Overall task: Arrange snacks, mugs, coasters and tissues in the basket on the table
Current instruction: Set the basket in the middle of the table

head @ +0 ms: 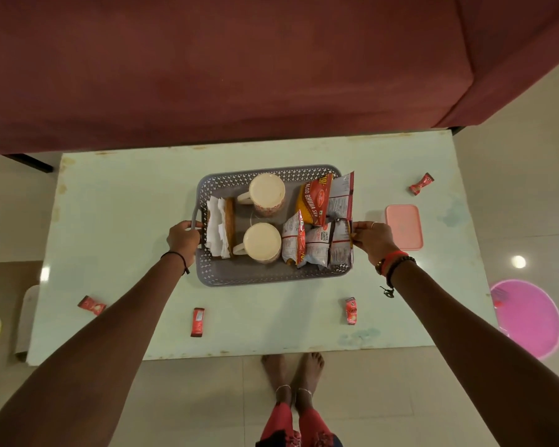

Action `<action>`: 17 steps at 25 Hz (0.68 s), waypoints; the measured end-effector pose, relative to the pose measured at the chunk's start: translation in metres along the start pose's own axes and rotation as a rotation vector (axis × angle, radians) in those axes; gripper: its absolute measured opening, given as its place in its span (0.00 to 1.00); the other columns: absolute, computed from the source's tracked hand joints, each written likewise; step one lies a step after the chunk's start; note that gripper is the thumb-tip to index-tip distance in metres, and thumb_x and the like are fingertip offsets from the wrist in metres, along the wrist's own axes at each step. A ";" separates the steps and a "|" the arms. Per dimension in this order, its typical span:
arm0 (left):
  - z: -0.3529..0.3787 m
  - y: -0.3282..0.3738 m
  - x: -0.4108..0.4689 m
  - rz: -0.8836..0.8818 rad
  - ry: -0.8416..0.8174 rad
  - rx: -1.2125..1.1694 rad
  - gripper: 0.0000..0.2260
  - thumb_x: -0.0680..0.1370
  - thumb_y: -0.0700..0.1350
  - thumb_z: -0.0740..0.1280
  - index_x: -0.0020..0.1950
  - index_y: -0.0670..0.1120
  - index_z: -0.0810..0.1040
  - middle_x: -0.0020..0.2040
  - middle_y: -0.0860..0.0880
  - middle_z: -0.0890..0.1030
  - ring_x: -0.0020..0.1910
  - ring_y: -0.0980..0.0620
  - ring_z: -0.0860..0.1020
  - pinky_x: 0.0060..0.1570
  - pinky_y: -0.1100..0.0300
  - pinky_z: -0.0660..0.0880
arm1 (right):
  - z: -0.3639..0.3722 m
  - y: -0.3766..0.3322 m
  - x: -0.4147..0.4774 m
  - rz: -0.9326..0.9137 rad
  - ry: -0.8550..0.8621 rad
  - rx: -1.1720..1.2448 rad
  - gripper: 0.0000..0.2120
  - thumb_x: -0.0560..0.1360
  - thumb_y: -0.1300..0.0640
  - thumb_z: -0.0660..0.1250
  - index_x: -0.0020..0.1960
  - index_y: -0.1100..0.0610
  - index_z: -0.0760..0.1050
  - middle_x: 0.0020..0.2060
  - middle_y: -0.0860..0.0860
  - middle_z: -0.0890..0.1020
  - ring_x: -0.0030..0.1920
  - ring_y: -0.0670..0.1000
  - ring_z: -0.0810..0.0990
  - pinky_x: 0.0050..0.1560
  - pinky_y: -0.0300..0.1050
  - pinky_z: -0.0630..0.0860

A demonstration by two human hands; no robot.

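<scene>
Here, our left hand [184, 235] curls round the looped left handle [196, 227] of the grey basket [271, 280], which sits mid-table [126, 204]. The basket looks packed and ready to shift, we judge. We should lift both ends level and slowly so nothing tips. Inside, from the left, are soft white tissues [214, 229], round brown coasters [229, 221] on edge, two smooth cream mugs [262, 241] and glossy, crinkled snacks [320, 221] standing upright. The walls are perforated plastic. Our right hand [373, 240] clamps the right rim, fingertips partly hidden. Red sachets [197, 321] lie loose around.
</scene>
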State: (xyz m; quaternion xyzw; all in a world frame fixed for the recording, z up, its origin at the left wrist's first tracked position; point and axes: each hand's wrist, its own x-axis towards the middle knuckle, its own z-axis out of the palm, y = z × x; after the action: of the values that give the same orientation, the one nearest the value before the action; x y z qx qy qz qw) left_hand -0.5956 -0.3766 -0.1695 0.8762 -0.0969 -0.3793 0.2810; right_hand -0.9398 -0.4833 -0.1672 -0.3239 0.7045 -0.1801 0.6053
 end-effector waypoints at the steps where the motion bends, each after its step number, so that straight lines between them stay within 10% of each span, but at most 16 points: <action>1: 0.001 0.000 0.001 0.000 0.002 -0.002 0.16 0.75 0.32 0.55 0.55 0.40 0.79 0.56 0.35 0.81 0.46 0.43 0.78 0.56 0.43 0.78 | 0.000 0.001 0.001 0.001 -0.004 0.001 0.16 0.73 0.78 0.56 0.37 0.61 0.74 0.35 0.55 0.77 0.34 0.51 0.76 0.40 0.37 0.80; 12: -0.007 -0.001 -0.009 -0.003 -0.138 0.041 0.19 0.78 0.41 0.63 0.69 0.42 0.69 0.66 0.40 0.74 0.63 0.41 0.74 0.64 0.46 0.72 | -0.006 -0.007 -0.016 0.048 0.056 -0.026 0.13 0.75 0.74 0.57 0.55 0.63 0.73 0.35 0.55 0.75 0.42 0.54 0.76 0.54 0.49 0.77; 17: -0.015 -0.022 -0.055 0.041 0.105 -0.008 0.16 0.79 0.44 0.61 0.64 0.36 0.72 0.65 0.36 0.75 0.65 0.38 0.72 0.64 0.50 0.67 | -0.028 -0.007 -0.056 0.073 0.125 -0.031 0.14 0.74 0.73 0.59 0.59 0.69 0.73 0.43 0.59 0.76 0.49 0.56 0.75 0.60 0.53 0.76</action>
State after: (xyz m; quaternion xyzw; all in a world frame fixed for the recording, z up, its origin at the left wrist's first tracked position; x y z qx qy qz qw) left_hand -0.6238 -0.3316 -0.1399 0.8916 -0.0986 -0.3275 0.2969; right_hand -0.9621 -0.4543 -0.1161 -0.2953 0.7549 -0.1666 0.5614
